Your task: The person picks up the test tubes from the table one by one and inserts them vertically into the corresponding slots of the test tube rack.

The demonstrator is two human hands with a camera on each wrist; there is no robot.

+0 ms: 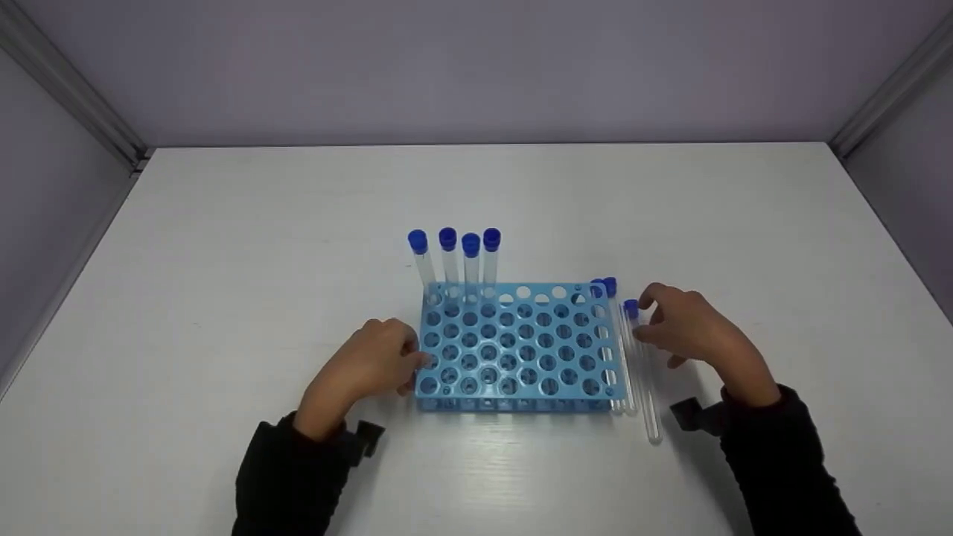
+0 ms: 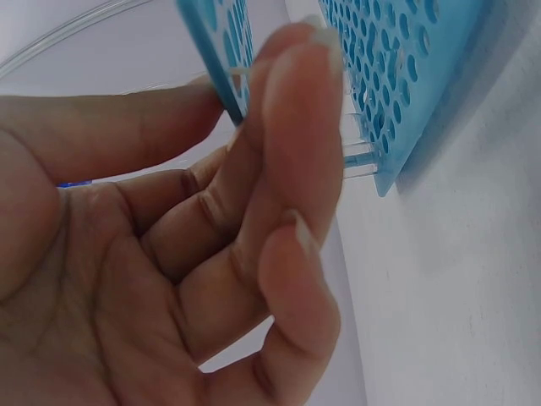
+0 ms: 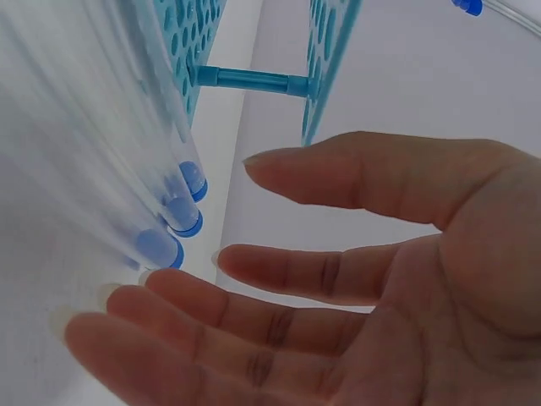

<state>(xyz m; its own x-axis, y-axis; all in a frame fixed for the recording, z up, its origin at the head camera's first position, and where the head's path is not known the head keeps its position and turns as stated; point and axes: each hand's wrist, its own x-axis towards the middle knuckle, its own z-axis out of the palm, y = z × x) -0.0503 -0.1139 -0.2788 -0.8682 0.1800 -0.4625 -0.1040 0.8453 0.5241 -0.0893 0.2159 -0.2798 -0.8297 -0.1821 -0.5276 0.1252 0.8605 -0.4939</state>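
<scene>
A light-blue test tube rack [image 1: 517, 346] stands on the table. My left hand [image 1: 376, 357] holds its left side; in the left wrist view the thumb [image 2: 161, 127] and fingers pinch the edge of the upper plate [image 2: 211, 59]. Several clear tubes with blue caps [image 1: 470, 246] stand in the back row at the left. Three more capped tubes lie along the rack's right side, the outermost tube [image 1: 649, 398] nearest my right hand [image 1: 689, 327]. That hand hovers by its cap [image 3: 161, 249], fingers spread and nothing between them.
The white table [image 1: 223, 246] runs back to a pale wall [image 1: 476, 74], with panels on both sides. Dark sleeves [image 1: 782, 461] and small wrist-worn black devices [image 1: 696, 413] sit low beside the rack and the lying tubes.
</scene>
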